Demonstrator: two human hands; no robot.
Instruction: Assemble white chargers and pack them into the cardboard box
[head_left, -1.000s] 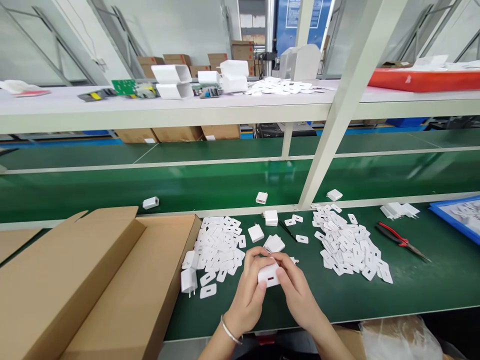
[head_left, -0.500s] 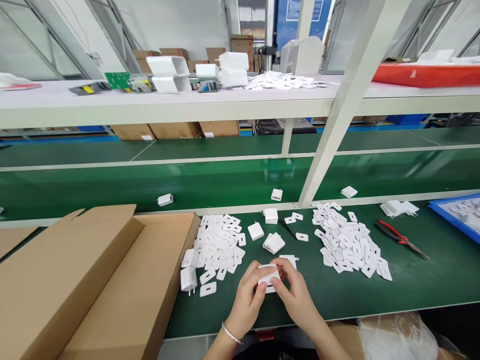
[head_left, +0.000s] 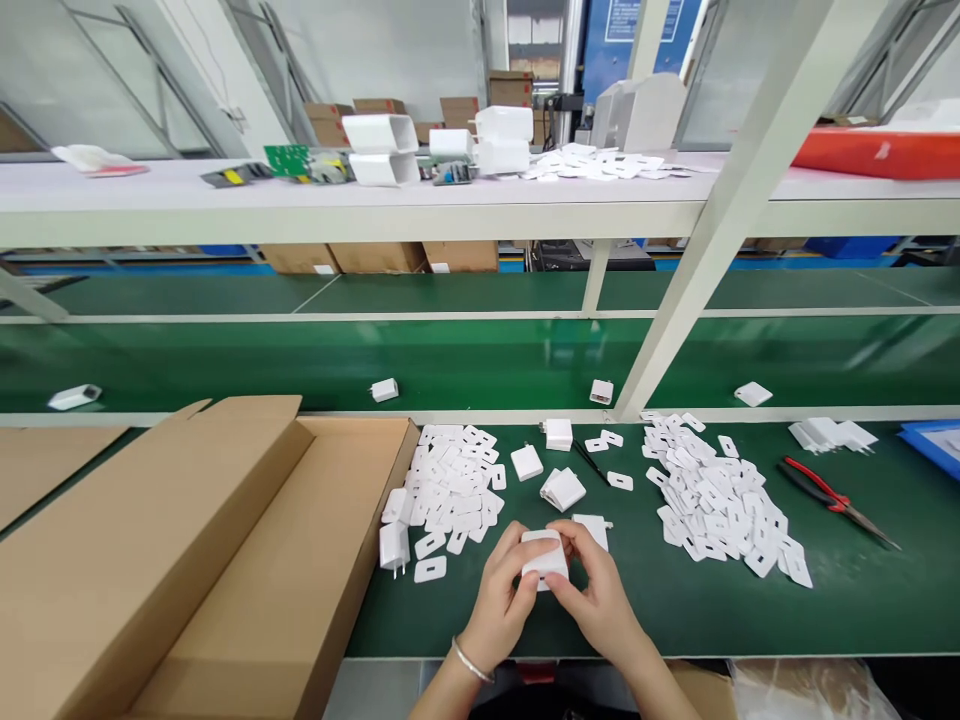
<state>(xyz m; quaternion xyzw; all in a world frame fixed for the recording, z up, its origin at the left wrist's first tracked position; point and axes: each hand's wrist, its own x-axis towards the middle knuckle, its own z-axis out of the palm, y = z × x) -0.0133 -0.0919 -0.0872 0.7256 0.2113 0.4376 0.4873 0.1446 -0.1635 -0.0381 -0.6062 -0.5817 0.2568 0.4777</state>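
Both of my hands close around a white charger (head_left: 546, 560) just above the green bench near its front edge. My left hand (head_left: 504, 590) grips its left side with thumb and fingers. My right hand (head_left: 594, 590) grips the right side, its thumb along the near edge. Fingers partly hide the charger. Just behind the right hand lies another white charger (head_left: 596, 530), partly covered. More white chargers (head_left: 562, 488) rest beyond the hands, beside dark tweezers (head_left: 591, 462). To the left spreads a pile of white slotted plates (head_left: 454, 480); a second pile of plates (head_left: 720, 495) lies to the right.
An open cardboard box (head_left: 277, 560) occupies the left side. Red-handled pliers (head_left: 836, 500) and a blue tray (head_left: 937, 440) lie at the right. Behind the bench, a green conveyor (head_left: 480, 360) carries several chargers. A slanted white post (head_left: 697, 290) rises to a shelf (head_left: 420, 215).
The view has swung slightly left. Chargers on the conveyor have shifted right relative to the bench. Both hands keep hold of the charger, with the right thumb moved slightly along its near edge.
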